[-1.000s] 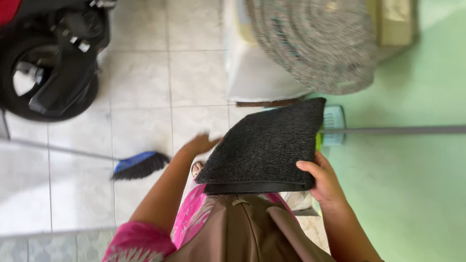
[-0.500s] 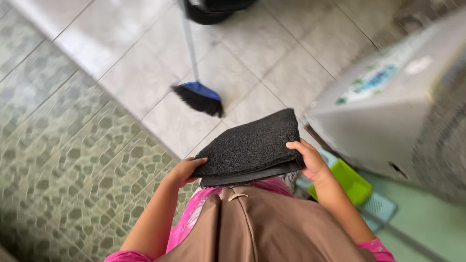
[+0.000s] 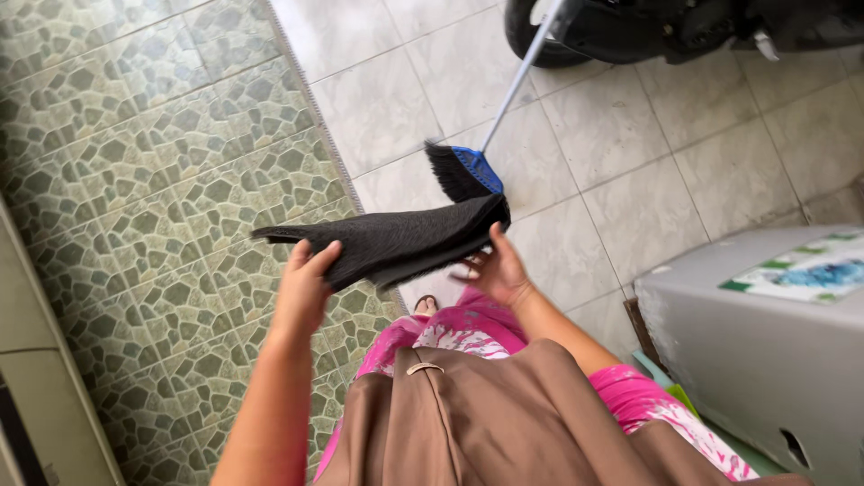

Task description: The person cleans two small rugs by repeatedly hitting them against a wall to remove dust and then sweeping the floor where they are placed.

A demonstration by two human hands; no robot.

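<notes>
Carrying seems to be the step in hand: the dark folded mat (image 3: pixel 396 241) is already off the ground and held level in front of the person, above the seam where the green pebble-pattern floor (image 3: pixel 135 180) meets the pale tiles (image 3: pixel 630 162), and by my reading it has not yet been set down anywhere. The left hand (image 3: pixel 304 290) is clamped on the mat's near edge with the thumb on top, while the right hand (image 3: pixel 500 270) props the far end from beneath, fingers loosely spread. A blue-headed broom (image 3: pixel 468 171) lies on the tiles just beyond.
</notes>
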